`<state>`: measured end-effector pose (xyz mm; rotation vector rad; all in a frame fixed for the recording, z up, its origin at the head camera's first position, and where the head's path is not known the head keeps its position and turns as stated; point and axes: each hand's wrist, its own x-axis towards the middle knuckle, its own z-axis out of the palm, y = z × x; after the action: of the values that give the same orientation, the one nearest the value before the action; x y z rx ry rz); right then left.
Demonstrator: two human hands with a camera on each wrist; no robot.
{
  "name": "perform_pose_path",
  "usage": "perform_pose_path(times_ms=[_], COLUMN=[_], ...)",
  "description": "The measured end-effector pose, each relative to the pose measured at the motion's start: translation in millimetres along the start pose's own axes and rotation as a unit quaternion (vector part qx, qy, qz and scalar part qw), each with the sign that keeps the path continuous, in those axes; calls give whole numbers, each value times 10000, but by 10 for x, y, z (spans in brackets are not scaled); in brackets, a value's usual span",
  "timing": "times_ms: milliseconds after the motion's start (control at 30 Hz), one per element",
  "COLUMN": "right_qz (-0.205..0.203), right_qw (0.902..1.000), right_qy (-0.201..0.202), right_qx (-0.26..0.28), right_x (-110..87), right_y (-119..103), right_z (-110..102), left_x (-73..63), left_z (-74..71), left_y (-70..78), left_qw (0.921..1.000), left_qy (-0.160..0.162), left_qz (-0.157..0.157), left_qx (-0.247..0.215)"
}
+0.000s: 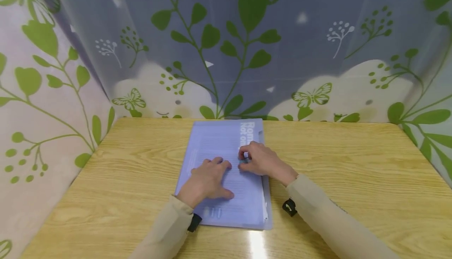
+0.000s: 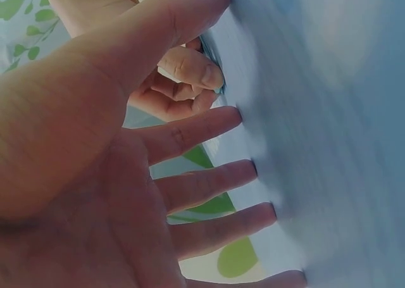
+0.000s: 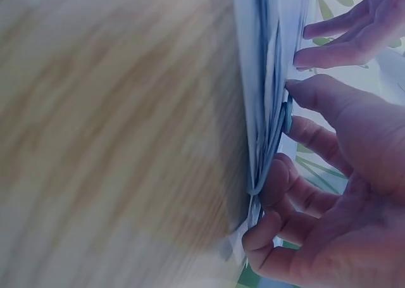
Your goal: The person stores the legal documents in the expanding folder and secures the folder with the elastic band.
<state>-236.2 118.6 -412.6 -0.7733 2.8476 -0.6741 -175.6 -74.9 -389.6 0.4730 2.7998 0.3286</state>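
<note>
A translucent blue document folder (image 1: 215,141) lies flat on the wooden table (image 1: 141,145), with printed sheets showing through its cover. My left hand (image 1: 208,178) rests on it with spread fingers, the fingertips pressing the cover in the left wrist view. At the folder's right side, my right hand (image 1: 259,159) has thumb and fingers bent around a small teal closure tab (image 1: 244,160). The right wrist view shows this tab as a narrow blue strip (image 3: 272,152) looping over the folder's edge, with stacked paper edges (image 3: 269,66) beside it. Fingers partly hide the tab.
Large white lettering (image 1: 247,133) runs along the folder's upper right. A patterned curtain (image 1: 226,55) with leaves and butterflies hangs behind the table and on both sides. A black strap (image 1: 290,207) hangs under the right sleeve (image 1: 321,208).
</note>
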Motion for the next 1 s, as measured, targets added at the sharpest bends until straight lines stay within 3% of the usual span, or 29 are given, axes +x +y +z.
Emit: perform_pose_path(times_ms=[400, 767, 1000], right_qz=[-307, 514, 456], right_qw=[9990, 9970, 9975], right_qy=[193, -85, -12], right_qx=[279, 569, 544], right_x=[-40, -181, -300], right_y=[98, 180, 230], right_z=[16, -91, -113], left_x=[-18, -17, -18], left_z=[-4, -14, -5], left_y=[-1, -12, -5], left_qw=[9999, 10000, 10000], left_qy=[-37, -3, 32], left_qz=[-59, -31, -20], left_qx=[73, 66, -16])
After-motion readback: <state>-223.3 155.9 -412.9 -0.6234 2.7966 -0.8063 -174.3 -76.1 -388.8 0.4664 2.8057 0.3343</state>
